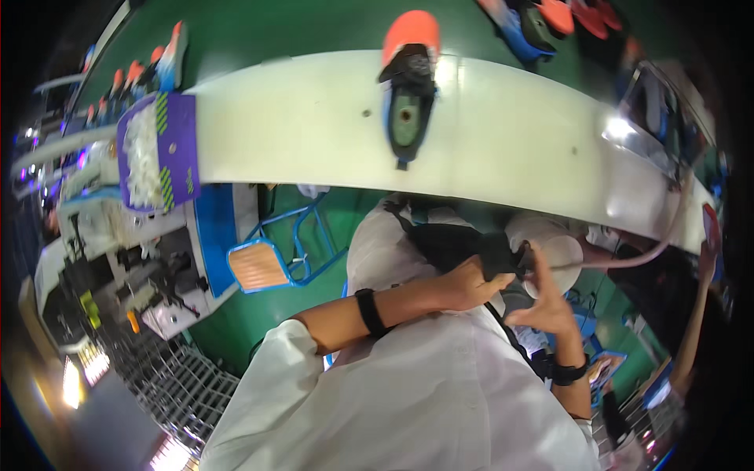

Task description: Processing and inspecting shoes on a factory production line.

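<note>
Gripping a black shoe upper [452, 245] with the left hand [471, 284], fingers curled around it, right hand [546, 306] fingers spread just right of the upper. Loose hold could let it slip, I reckon, dropping below the white conveyor [314, 133].

Between the left hand [470, 284] and right hand [546, 308] sits a black shoe upper [459, 245] — matt, cloth-like. Beyond the hands the white belt [314, 133] looks smooth and faintly glossy — the shoe [408, 86] on it has a matt orange sole. Both sleeves [440, 392] are white cloth.
</note>
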`<state>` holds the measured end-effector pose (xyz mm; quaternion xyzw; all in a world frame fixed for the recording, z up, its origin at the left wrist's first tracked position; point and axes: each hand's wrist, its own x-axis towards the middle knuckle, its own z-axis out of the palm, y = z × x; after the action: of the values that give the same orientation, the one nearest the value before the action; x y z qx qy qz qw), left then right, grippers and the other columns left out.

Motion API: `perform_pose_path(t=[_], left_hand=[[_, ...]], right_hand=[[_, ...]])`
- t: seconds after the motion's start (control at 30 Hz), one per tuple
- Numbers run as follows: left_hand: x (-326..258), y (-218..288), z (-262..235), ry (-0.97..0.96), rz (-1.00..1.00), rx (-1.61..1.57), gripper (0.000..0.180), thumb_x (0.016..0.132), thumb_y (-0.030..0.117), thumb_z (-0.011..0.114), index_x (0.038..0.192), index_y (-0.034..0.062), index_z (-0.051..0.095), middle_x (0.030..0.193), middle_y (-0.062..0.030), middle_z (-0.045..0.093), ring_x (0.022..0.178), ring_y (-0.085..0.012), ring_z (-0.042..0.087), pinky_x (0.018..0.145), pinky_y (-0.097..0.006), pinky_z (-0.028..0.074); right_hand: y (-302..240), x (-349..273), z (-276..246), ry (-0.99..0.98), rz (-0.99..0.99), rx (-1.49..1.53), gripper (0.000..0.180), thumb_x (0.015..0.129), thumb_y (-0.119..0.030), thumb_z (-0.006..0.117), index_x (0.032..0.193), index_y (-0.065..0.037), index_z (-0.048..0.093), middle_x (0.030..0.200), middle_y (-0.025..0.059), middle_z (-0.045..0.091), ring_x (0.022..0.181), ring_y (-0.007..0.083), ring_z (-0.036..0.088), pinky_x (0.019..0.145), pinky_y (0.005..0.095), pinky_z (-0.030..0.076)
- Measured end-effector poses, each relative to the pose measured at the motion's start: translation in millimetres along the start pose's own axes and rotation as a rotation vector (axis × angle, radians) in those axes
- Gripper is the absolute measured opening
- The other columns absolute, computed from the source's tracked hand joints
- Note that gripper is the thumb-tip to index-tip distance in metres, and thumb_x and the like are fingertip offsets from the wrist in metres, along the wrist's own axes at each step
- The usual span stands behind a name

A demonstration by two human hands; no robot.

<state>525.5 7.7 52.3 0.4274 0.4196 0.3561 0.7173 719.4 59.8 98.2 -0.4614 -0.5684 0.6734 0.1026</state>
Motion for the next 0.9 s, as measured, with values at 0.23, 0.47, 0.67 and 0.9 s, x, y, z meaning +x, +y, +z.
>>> perform_pose_path(t=[0.23, 0.47, 0.67, 0.9], left_hand=[[23.1, -18.3, 18.7, 0.375, 0.427, 0.632, 0.018, 0.088, 0.016, 0.05, 0.097, 0.0017, 0.056, 0.095, -0.0187, 0.053, 0.089, -0.0323, 0.051, 0.077, -0.04, 0.043], [20.6, -12.7, -6.6, 0.226, 0.206, 0.45, 0.025, 0.088, 0.023, 0.047, 0.096, 0.0025, 0.06, 0.085, -0.0241, 0.063, 0.08, -0.0386, 0.062, 0.07, -0.049, 0.048], [19.7, 30.3, -14.6, 0.103, 0.216, 0.152, 0.037, 0.097, 0.035, 0.039, 0.082, 0.004, 0.052, 0.072, -0.0103, 0.054, 0.068, -0.02, 0.051, 0.063, -0.035, 0.043], [1.9, 55.7, -12.0, 0.272, 0.119, 0.013, 0.027, 0.092, 0.023, 0.044, 0.08, 0.0017, 0.054, 0.074, -0.0063, 0.057, 0.07, -0.0172, 0.053, 0.068, -0.032, 0.043]], right_hand=[[32.7, 36.0, 27.3, 0.086, 0.003, -0.278, 0.051, 0.069, -0.004, 0.068, 0.117, 0.001, 0.052, 0.103, 0.0222, 0.06, 0.099, 0.0387, 0.057, 0.089, 0.0427, 0.044], [24.7, 61.8, 26.1, -0.061, -0.396, -0.524, 0.039, 0.067, -0.007, 0.059, 0.105, 0.002, 0.058, 0.094, 0.0236, 0.06, 0.086, 0.0434, 0.057, 0.076, 0.0447, 0.048], [98.5, 76.7, -0.2, 0.218, -0.396, -0.299, 0.033, 0.076, -0.024, 0.062, 0.092, 0.006, 0.062, 0.088, 0.0208, 0.064, 0.071, 0.03, 0.066, 0.058, 0.0405, 0.05], [-29.3, 47.6, 13.7, -0.155, -0.148, -0.451, 0.058, 0.073, -0.013, 0.075, 0.122, 0.005, 0.049, 0.1, 0.0128, 0.06, 0.081, 0.019, 0.06, 0.067, 0.0289, 0.05]])
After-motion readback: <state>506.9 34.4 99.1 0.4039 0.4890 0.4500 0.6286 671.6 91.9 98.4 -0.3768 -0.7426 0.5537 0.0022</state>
